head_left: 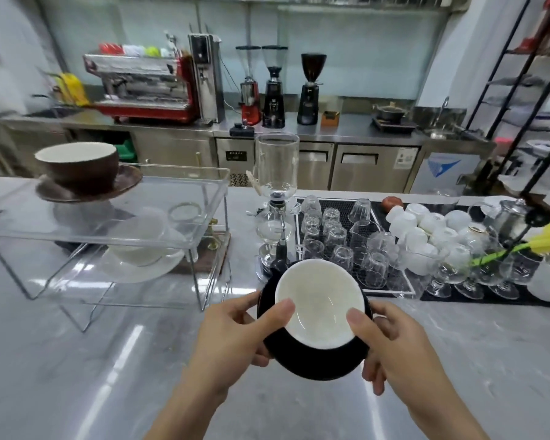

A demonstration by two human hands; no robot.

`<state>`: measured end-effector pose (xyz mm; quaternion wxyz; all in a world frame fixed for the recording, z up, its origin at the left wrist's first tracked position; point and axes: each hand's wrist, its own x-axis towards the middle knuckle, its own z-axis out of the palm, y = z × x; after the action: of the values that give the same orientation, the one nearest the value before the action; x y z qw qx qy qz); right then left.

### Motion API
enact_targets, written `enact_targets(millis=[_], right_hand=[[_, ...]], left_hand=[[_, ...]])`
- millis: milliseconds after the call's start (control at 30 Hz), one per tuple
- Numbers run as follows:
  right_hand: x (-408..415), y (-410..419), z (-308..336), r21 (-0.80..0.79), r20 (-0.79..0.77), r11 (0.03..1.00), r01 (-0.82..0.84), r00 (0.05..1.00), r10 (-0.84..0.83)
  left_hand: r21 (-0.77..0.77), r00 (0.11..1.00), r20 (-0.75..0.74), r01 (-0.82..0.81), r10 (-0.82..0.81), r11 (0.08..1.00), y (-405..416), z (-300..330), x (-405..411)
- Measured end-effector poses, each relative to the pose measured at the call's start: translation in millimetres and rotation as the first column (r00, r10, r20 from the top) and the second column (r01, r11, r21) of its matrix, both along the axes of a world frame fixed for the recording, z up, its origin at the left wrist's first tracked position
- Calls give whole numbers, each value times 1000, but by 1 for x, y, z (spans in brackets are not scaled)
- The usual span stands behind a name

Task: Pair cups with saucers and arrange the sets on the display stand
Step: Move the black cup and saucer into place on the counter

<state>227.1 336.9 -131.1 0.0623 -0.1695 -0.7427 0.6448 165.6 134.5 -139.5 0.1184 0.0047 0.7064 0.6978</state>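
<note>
Nearest, both hands hold a black saucer [315,360] with a white-lined cup [319,304] on it, above the grey counter [108,360]. The left hand [235,331] and right hand [391,341] grip opposite edges, thumbs on the cup's rim. Farther left, the clear display stand [200,198] carries a brown cup [80,168] on its saucer [89,190] on top, and a white cup [140,242] and saucer below.

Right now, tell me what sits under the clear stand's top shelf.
Under the clear stand sits a white cup on a white saucer, blurred through the plastic. A small gold object shows behind. Anything farther left is hidden by glare.
</note>
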Motion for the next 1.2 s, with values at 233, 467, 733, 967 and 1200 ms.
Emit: enact_targets(millis=[233, 467, 733, 967, 1200], right_hand=[[-15, -35, 49, 54, -78, 998, -41, 996, 45], [-34, -53, 91, 92, -129, 989, -117, 983, 128], [-66, -79, 116, 151, -216, 972, -182, 953, 212], [-105, -106, 133, 227, -225, 928, -295, 911, 345], [-155, -122, 148, 360, -160, 841, -403, 862, 481]], left_hand=[[45, 989, -138, -51, 57, 998, -38, 48, 0], [44, 971, -231, -59, 67, 997, -64, 84, -10], [56, 957, -250, -134, 144, 989, -94, 113, -28], [97, 940, -220, -246, 262, 964, -124, 127, -45], [35, 943, -165, -286, 288, 957, -152, 134, -68]])
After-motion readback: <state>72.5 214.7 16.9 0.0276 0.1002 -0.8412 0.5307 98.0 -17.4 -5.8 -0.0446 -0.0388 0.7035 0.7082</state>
